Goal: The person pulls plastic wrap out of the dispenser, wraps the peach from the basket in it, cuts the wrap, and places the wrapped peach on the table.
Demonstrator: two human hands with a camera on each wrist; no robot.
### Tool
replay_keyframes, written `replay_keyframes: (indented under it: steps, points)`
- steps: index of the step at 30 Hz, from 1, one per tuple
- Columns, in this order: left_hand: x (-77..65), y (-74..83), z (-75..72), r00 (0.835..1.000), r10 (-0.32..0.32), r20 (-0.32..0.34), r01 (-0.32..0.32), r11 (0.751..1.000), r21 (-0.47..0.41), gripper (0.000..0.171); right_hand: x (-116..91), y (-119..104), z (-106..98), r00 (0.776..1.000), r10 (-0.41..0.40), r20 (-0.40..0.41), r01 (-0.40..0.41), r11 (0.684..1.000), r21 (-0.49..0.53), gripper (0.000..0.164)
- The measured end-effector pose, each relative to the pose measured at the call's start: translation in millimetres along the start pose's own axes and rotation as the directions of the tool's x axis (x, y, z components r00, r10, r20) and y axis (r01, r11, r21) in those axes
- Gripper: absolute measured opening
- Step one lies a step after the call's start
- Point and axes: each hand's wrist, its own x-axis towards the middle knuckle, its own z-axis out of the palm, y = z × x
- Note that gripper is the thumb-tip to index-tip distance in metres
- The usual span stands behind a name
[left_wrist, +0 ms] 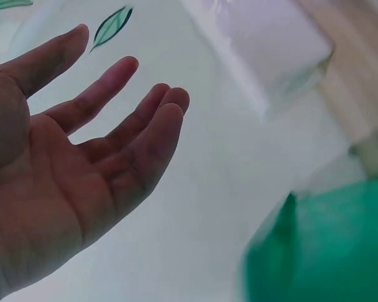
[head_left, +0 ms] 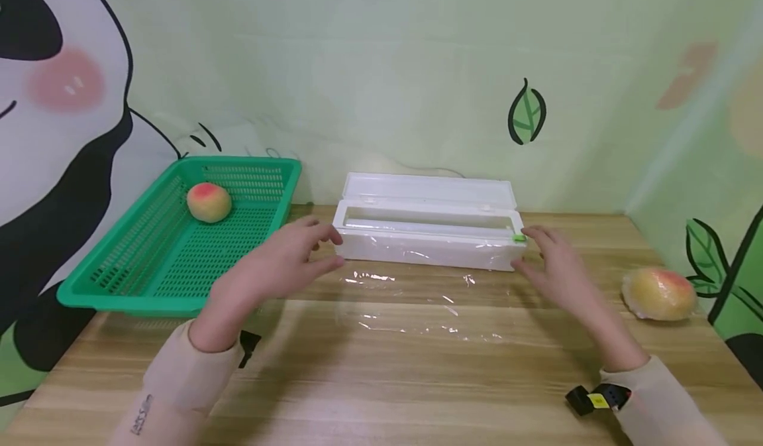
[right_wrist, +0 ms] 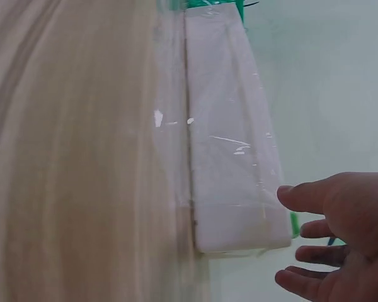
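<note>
A white cling film dispenser box point(head_left: 426, 250) stands at the back of the table, its lid point(head_left: 429, 191) raised. From it a sheet of clear cling film point(head_left: 426, 303) hangs over the front and lies on the wood. My left hand point(head_left: 280, 257) is at the box's left end, fingers loosely bent, holding nothing; the left wrist view shows its bare palm and spread fingers. At the right end, by the green slider point(head_left: 519, 238), my right hand point(head_left: 557, 270) has thumb and fingers apart. Whether its fingertips touch the box, I cannot tell.
A green plastic basket point(head_left: 179, 307) on the left holds one peach point(head_left: 208, 202). Toward the table's right edge sits another peach point(head_left: 658, 293), wrapped in clear film. A cloth backdrop point(head_left: 387, 101) with printed leaves rises right behind the table.
</note>
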Motion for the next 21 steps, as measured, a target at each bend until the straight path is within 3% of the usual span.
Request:
replay_keyframes:
  steps: [8, 13, 17, 21]
  points:
    - [-5.1, -8.5, -50.6, 0.995, -0.088, 0.045, 0.084, 0.993, 0.083, 0.045, 1, 9, 4, 0.999, -0.026, 0.048, 0.025, 0.999, 0.032, 0.061]
    - [-6.6, -22.4, -73.7, 0.980, -0.193, 0.052, 0.182, 0.968, 0.173, 0.049, 4, 7, 4, 0.995, -0.036, 0.089, 0.034, 0.999, 0.029, 0.064]
    - [-4.5, -42.9, -93.1, 0.965, -0.262, 0.033, 0.250, 0.946, 0.206, 0.052, 4, 6, 6, 0.995, -0.034, 0.099, 0.030, 0.999, 0.039, 0.067]
    - [5.4, -74.2, -108.6, 0.940, -0.338, 0.052, 0.325, 0.930, 0.170, 0.058, 5, 7, 11, 0.997, -0.042, 0.070, 0.038, 0.997, 0.068, 0.065]
